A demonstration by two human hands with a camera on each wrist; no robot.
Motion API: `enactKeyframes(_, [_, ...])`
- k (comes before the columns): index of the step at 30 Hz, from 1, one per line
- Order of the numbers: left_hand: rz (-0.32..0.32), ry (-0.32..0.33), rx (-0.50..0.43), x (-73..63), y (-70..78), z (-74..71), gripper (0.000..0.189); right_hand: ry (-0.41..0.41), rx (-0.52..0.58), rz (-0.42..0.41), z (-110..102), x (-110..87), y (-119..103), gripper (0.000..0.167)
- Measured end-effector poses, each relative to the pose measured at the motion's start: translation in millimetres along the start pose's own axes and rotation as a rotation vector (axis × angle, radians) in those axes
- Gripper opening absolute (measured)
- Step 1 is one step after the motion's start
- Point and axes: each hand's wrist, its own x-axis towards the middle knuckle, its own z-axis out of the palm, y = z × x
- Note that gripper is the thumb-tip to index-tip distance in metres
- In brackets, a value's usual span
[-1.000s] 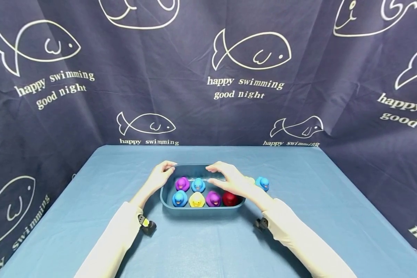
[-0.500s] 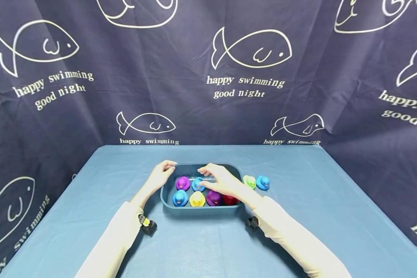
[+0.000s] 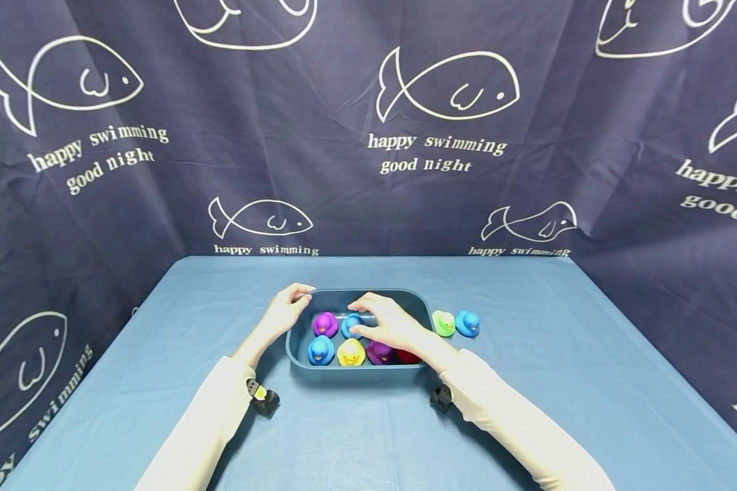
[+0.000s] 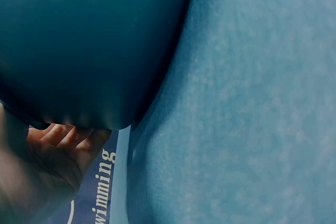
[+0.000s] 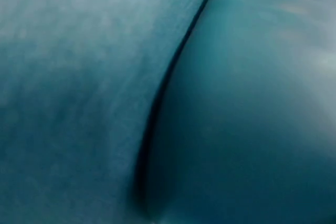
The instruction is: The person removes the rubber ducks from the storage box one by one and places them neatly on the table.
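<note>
My left hand [image 3: 285, 310] grips the far left corner of a dark blue box [image 3: 359, 372], its fingers behind the wall in the left wrist view. Over the box's inside, my right hand [image 3: 392, 326] has thumb and fingers apart around a blue rubber duck [image 3: 350, 322], partly covering it. Left of that duck sits a purple duck [image 3: 325, 323]. Along the near side stand a blue duck [image 3: 321, 350], a yellow duck [image 3: 351, 352], a purple duck [image 3: 379, 353] and a red duck [image 3: 408, 356], partly under the right hand. The right wrist view shows the box's outer wall [image 5: 236, 119], no hand.
Outside the box, close to its right end, a green duck [image 3: 444, 323] and a blue duck [image 3: 468, 323] stand on the blue tablecloth [image 3: 528, 354]. A dark curtain [image 3: 344, 136] with fish drawings hangs behind and at both sides.
My right hand has moved left over the box to the blue duck in the far row, uncovering the green duck outside. The left hand stays at the box corner.
</note>
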Motion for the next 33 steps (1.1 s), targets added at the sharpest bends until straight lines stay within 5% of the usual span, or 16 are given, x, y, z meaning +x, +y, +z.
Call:
enactKeyframes(12, [0.011,0.001,-0.011,-1.4,5.3,-0.7,0.024,0.015,0.054,-0.01,1.1,-3.4,6.4,0.038])
enactKeyframes(22, [0.005,-0.002,0.0,-4.2,7.1,-3.9,0.024,-0.058,-0.028,-0.047,5.6,0.1,7.8,0.036])
enactKeyframes(33, [-0.002,-0.002,0.008,-4.3,5.0,-0.1,0.025,-0.026,0.011,-0.029,6.2,-3.8,8.1,0.031])
